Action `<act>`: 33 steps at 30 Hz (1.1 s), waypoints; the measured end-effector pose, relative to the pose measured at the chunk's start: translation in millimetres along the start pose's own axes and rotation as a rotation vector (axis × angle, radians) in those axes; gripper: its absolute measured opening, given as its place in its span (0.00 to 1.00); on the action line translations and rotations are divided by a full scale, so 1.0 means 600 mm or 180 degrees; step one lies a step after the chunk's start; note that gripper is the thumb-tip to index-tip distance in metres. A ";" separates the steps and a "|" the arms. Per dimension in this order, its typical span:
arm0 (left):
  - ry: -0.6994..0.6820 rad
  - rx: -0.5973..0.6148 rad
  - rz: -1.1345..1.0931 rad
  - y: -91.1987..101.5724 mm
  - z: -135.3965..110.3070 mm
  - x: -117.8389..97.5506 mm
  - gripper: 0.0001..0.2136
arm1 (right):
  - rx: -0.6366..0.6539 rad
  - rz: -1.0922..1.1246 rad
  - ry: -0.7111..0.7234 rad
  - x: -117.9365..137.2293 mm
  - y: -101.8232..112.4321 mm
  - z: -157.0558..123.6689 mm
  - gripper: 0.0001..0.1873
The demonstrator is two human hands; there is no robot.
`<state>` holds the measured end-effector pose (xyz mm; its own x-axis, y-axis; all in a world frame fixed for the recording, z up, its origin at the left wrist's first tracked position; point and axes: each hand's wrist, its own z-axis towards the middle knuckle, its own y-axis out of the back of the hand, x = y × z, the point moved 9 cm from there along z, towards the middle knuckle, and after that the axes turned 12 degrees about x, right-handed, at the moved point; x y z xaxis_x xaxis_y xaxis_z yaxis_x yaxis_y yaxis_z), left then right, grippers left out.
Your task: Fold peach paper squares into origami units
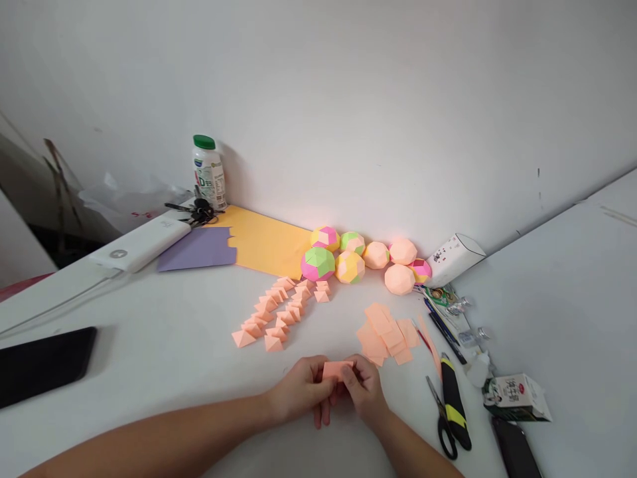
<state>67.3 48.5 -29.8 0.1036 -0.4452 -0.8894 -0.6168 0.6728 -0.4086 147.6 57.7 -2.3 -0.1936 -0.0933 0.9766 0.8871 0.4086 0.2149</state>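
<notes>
Near the front of the white table, my left hand [307,387] and my right hand [364,390] pinch one small peach paper piece [336,370] between them. The thumbs lie on its near face; the fingers behind are partly hidden. To the right of my hands lies a loose pile of peach paper rectangles [385,335]. Beyond my left hand, folded peach paper pieces [267,305] stand in rows. Along the wall sit several faceted paper balls, among them a green and pink one [318,263] and a peach one [399,279].
Scissors [442,425] and a utility knife [454,401] lie at right, near a small carton [517,397]. Purple paper [199,249] and yellow paper [269,240] lie at the back left, by a white bottle [209,174], keys [202,210] and a power strip [142,244]. A black phone [47,365] is far left.
</notes>
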 end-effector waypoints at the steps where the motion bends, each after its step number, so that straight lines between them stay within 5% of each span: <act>1: -0.0042 -0.0006 -0.0004 0.000 0.000 -0.002 0.14 | 0.0039 0.0020 -0.0021 -0.001 -0.002 0.001 0.14; 15: -0.0149 0.0025 -0.0050 -0.002 -0.004 -0.009 0.10 | 0.0233 0.0014 -0.0084 0.007 -0.012 0.006 0.03; 28: -0.0211 -0.0101 -0.0340 0.007 -0.004 -0.020 0.12 | -0.0144 0.1162 -0.0002 -0.032 0.019 0.000 0.11; 33: -0.0274 -0.0070 -0.0210 0.007 -0.003 -0.017 0.14 | 0.0187 0.0603 -0.0119 -0.009 -0.005 0.006 0.11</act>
<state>62.4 54.9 -22.3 0.2106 -0.4351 -0.8754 -0.6234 0.6301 -0.4631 144.2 60.4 -8.0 -0.0419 0.0237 0.9988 0.8833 0.4682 0.0260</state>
